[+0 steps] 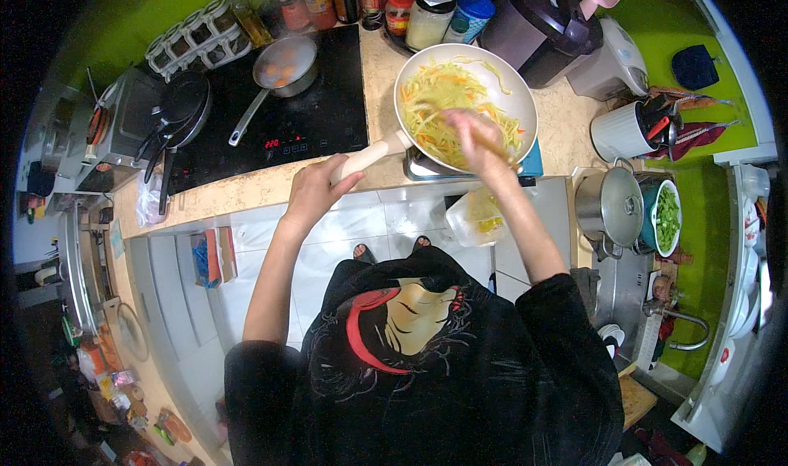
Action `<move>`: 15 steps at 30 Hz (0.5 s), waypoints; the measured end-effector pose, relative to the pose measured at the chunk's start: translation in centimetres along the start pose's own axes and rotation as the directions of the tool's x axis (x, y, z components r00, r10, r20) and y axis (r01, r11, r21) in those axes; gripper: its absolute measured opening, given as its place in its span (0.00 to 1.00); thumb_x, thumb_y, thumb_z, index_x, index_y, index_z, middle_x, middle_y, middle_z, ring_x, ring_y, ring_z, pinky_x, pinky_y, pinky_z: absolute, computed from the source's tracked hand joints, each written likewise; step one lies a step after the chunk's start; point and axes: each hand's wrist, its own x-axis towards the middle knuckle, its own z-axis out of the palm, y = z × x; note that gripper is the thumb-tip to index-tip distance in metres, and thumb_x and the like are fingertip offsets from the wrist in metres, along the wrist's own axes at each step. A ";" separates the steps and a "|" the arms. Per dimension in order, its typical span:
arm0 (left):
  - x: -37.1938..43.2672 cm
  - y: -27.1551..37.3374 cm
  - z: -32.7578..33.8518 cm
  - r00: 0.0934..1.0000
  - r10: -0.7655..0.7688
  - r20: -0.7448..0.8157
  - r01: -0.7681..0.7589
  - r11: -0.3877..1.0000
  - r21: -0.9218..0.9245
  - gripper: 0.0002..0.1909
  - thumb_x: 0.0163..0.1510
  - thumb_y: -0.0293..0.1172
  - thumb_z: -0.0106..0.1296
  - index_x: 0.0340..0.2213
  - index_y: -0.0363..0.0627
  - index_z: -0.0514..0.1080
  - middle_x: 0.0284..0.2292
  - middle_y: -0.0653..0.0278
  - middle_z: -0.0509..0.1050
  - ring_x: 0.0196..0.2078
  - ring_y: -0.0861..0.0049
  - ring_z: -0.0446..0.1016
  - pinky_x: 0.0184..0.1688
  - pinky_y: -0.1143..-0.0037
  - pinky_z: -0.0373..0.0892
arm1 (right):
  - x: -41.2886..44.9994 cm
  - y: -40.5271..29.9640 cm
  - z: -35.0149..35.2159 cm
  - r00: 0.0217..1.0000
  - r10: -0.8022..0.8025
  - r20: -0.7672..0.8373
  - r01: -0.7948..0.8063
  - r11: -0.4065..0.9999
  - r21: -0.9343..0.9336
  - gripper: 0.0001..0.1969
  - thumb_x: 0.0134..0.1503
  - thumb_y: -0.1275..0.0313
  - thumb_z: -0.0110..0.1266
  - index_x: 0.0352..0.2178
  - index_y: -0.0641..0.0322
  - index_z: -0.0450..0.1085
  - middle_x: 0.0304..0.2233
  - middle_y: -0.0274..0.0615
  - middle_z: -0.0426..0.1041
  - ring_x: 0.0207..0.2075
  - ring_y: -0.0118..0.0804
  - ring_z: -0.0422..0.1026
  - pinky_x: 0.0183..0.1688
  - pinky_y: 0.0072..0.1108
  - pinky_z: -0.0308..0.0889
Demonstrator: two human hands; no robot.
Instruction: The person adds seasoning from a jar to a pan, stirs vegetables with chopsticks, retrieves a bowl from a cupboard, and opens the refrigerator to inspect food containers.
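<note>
My left hand point(317, 189) grips the pale handle point(372, 156) of a white-lined frying pan point(526, 102). Shredded pale-green and orange vegetables point(446, 87) cover much of the pan's inside. Over the pan, my right hand point(477, 139) is closed around a wooden stirring utensil point(508, 158); it is blurred, so its exact kind is unclear. The utensil's far end dips among the shreds. Beneath the pan shows part of a flat, blue-edged appliance point(534, 161), mostly hidden. To the left, a steel saucepan point(285, 65) with orange pieces in cloudy liquid stands on the black cooktop point(335, 106).
Stacked black pans point(184, 106) occupy the cooktop's left side. Bottles point(320, 4), jars point(429, 19) and a dark pressure cooker point(535, 32) line the back. On the right are a lidded steel pot point(609, 207), a bowl of chopped greens point(667, 216) and a sink point(622, 293).
</note>
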 end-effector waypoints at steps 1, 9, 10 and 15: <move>-0.1 -0.1 0.0 1.000 -0.003 -0.006 0.004 1.000 0.004 0.19 0.47 0.44 0.57 0.34 0.43 0.73 0.22 0.52 0.74 0.24 0.58 0.74 0.27 0.68 0.68 | 0.5 0.9 -0.5 0.999 -0.012 -0.035 0.010 0.997 -0.075 0.14 0.59 0.70 0.41 0.31 0.69 0.72 0.32 0.47 0.75 0.33 0.38 0.74 0.37 0.24 0.68; -0.1 -0.3 -0.1 1.000 0.000 0.000 0.000 1.000 0.013 0.17 0.47 0.44 0.57 0.32 0.44 0.73 0.20 0.53 0.73 0.22 0.59 0.73 0.26 0.68 0.67 | 4.8 9.4 -6.8 0.926 0.317 -0.206 -0.309 0.948 0.070 0.21 0.61 0.60 0.40 0.28 0.67 0.73 0.27 0.43 0.75 0.32 0.33 0.73 0.34 0.23 0.66; 0.0 -0.3 0.0 1.000 -0.002 -0.003 0.002 1.000 0.011 0.17 0.47 0.44 0.57 0.32 0.44 0.73 0.20 0.53 0.73 0.22 0.59 0.73 0.26 0.68 0.67 | 5.4 9.8 -6.5 0.922 0.352 -0.159 -0.332 0.933 0.139 0.23 0.60 0.57 0.40 0.27 0.67 0.73 0.27 0.42 0.75 0.31 0.32 0.72 0.34 0.24 0.66; -0.5 -0.7 0.1 0.999 -0.029 -0.025 0.029 0.999 -0.015 0.17 0.47 0.44 0.57 0.33 0.45 0.73 0.21 0.54 0.73 0.23 0.59 0.73 0.27 0.68 0.68 | 5.6 7.1 -5.4 0.942 0.308 0.136 -0.333 0.913 0.238 0.22 0.61 0.58 0.40 0.29 0.68 0.74 0.27 0.41 0.75 0.29 0.29 0.71 0.34 0.20 0.65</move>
